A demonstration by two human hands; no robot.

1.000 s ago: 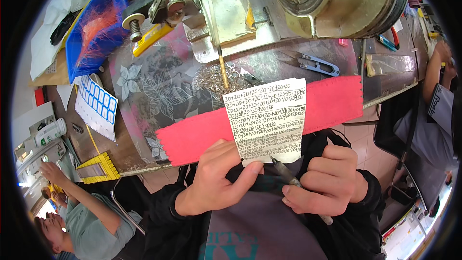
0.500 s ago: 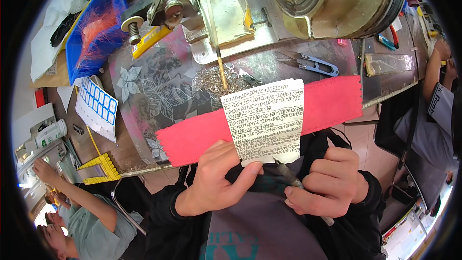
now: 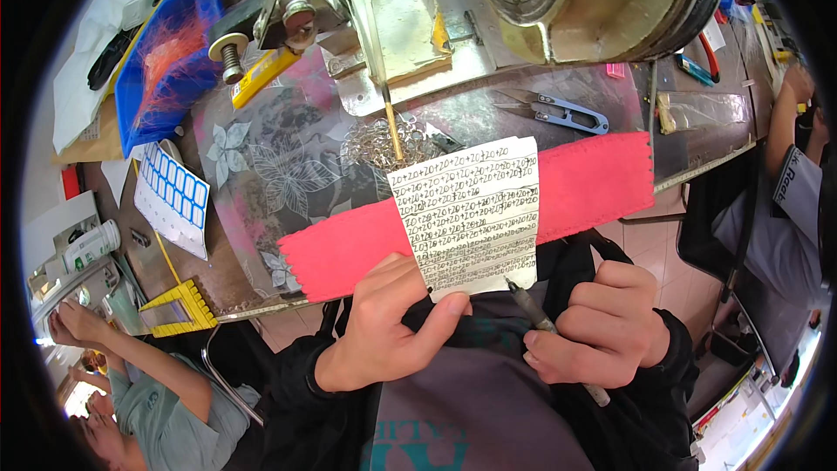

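A small sheet of paper [image 3: 471,209], covered in rows of handwriting, is pinched at its lower left corner by my left hand [image 3: 388,323]. My right hand [image 3: 602,327] is closed round a dark grey pen [image 3: 534,312], whose tip is at the paper's lower right edge; whether it touches cannot be told. Behind the paper a long pink-red strip with zigzag edges [image 3: 593,183] lies along the front of the table. A heap of small metal rings [image 3: 375,144] sits just beyond the paper, and thread snips [image 3: 558,112] lie to its right.
A large metal machine [image 3: 619,9] stands at the back. Far left is a blue bin [image 3: 166,70] of orange-red threads, with a yellow cutter [image 3: 261,78] near it. A label sheet [image 3: 173,196] and a yellow frame [image 3: 183,307] lie left. People sit on both sides.
The paper and table things have shifted slightly left in view. The pen tip has moved a little right and up along the paper's lower edge. Both holds are unchanged.
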